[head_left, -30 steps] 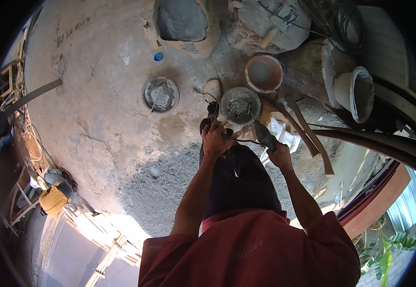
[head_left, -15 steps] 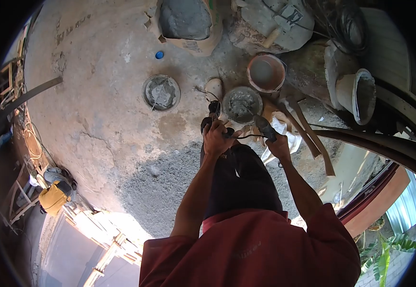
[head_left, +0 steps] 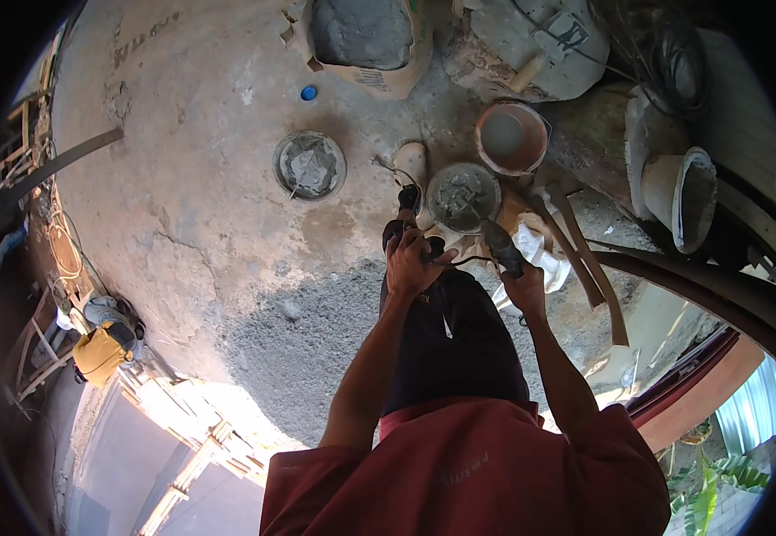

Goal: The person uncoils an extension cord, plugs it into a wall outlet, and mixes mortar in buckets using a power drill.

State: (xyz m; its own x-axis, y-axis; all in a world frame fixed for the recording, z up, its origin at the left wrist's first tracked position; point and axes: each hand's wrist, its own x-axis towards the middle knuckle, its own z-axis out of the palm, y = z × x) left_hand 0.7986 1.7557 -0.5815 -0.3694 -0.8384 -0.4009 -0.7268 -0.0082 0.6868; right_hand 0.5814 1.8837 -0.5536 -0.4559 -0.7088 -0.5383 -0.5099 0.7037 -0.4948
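In my right hand is a dark power drill, my fingers wrapped round its handle. From its front a thin rod points into a round tub of wet grey cement mix. My left hand is closed on a black power cord that runs across to the drill. A dark rounded piece, too small to make out, shows beside my left thumb. Left of my shoe stands a second round tub with grey mix and a thin stick or handle in it.
An opened paper sack of grey powder stands ahead, near a blue cap. An orange-brown bucket of grey liquid is beside the tub. Long curved wooden pieces lie on the right. A yellow bag lies far left.
The view has shifted slightly, so the floor objects appear a little further right. My hands keep their holds, and the drill still points into the tub.
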